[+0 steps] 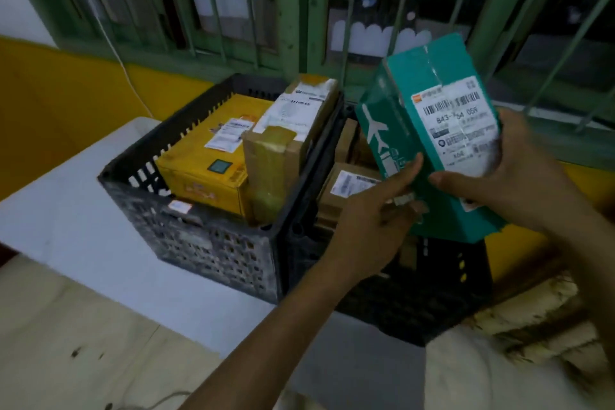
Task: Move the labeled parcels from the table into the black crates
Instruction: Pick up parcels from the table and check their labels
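Both hands grasp the teal parcel (399, 86): the right hand (519, 183) wraps its labelled side, and the left hand (376, 220) cups its lower corner. It is held nearly upright, with its lower end just above the right black crate (432, 293), beside the fuller left crate (133, 163).

head cam | 1 view | faces forward-down | close above black crates (206, 243)
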{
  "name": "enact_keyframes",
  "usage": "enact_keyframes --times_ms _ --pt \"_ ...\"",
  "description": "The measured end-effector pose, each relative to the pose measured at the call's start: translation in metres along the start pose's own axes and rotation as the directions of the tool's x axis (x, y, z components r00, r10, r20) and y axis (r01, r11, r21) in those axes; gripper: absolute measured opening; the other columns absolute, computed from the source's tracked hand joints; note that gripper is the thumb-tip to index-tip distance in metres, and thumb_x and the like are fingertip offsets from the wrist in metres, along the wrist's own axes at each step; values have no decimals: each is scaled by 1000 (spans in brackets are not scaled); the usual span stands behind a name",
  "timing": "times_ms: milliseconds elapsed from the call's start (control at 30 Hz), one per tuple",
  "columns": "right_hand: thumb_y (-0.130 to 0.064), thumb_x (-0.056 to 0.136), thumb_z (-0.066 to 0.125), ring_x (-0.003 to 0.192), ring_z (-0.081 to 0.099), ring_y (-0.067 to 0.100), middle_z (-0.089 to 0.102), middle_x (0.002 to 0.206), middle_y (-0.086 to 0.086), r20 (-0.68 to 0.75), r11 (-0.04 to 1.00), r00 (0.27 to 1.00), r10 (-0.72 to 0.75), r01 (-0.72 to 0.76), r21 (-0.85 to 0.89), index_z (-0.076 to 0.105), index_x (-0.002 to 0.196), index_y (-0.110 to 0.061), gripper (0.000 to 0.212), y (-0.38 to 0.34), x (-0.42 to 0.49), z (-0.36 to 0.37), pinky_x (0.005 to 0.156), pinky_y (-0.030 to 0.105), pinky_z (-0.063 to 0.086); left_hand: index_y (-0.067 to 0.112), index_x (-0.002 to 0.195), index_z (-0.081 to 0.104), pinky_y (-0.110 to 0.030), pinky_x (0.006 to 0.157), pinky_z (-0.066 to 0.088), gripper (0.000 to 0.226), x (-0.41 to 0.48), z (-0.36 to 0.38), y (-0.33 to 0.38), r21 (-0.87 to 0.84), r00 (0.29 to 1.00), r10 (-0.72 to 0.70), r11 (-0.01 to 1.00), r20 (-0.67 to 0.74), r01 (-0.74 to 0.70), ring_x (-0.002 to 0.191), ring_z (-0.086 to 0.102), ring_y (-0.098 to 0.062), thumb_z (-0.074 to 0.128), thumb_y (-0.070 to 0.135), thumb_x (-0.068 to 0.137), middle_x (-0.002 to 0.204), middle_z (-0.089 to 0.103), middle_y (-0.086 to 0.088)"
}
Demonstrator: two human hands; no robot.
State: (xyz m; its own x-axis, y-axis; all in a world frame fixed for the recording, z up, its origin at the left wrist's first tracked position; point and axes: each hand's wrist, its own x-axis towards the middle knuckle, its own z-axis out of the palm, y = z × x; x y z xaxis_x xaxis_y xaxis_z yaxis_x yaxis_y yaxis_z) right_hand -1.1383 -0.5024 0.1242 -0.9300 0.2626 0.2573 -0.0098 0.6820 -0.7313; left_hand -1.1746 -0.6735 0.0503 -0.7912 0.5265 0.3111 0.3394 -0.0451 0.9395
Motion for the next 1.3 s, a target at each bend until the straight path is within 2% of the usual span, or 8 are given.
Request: enact_keyframes --times_ms 133,333,467,700,800,933,1033,1300 --pt "-69 43 67 86 45 -34 41 90 -62 -6 999 1000 -29 29 -19 30 115 -50 84 -1 27 24 68 16 44 13 138 46 -37 99 50 47 30 -28 -18 -58 993 18 998 -116 -25 122 55 -15 55 2 93 135 56 -7" --pt "-55 54 78 101 53 -14 51 117 -31 -18 999 999 -34 35 26 35 126 -39 86 5 49 43 81 20 49 13 138 46 -27 98 50 48 53 -50 -24 37 994 44 999 -103 -40 122 55 -11 57 1 93 134 57 -5" --pt "-62 50 74 97 56 -16 53 108 -44 163 993 984 -73 56 105 35 120 -52 80 0 54 17 67 12 53 18 139 46 -19 84 52 54 67 -60 -12 186 980 80 982 -181 -46 102 61 -7 66 14 89 114 62 3" --pt "-56 56 74 107 54 -16 46 126 -42 482 996 872 -87 59 72 27 143 -46 99 26 53 -27 79 10 49 22 151 19 -52 108 36 97 70 -74 -9 443 973 145 895 -178 -53 142 26 -23 73 50 75 154 22 -2" --pt "-64 54 71 98 39 -37 30 108 -66 592 996 804 -63 89 -15 22 130 -60 90 33 56 -26 73 -7 37 23 148 26 -30 100 48 89 57 -73 -15 350 996 83 935 -38 -65 127 46 -3 75 42 75 142 44 11" --pt "-64 61 69 116 45 -18 32 124 -56 755 998 655 28 20 -54 26 119 -78 74 48 67 -12 89 13 47 42 145 24 -2 81 44 86 29 -73 -31 421 998 3 907 -68 26 108 48 22 67 57 72 121 42 47" --pt "-70 60 62 129 28 -4 24 144 -35 768 994 639 34 60 -95 27 139 -58 88 65 78 12 101 25 33 47 145 22 -7 73 49 84 10 -77 -44 455 984 -108 876 -143 162 98 54 18 60 63 72 115 52 38" --pt "-60 57 67 117 50 5 42 142 -18 747 995 661 74 -4 -96 47 132 -52 78 75 96 23 92 22 43 48 147 6 -16 66 46 88 17 -70 -61 586 979 -134 786 -152 199 94 61 -8 67 40 84 122 58 15"
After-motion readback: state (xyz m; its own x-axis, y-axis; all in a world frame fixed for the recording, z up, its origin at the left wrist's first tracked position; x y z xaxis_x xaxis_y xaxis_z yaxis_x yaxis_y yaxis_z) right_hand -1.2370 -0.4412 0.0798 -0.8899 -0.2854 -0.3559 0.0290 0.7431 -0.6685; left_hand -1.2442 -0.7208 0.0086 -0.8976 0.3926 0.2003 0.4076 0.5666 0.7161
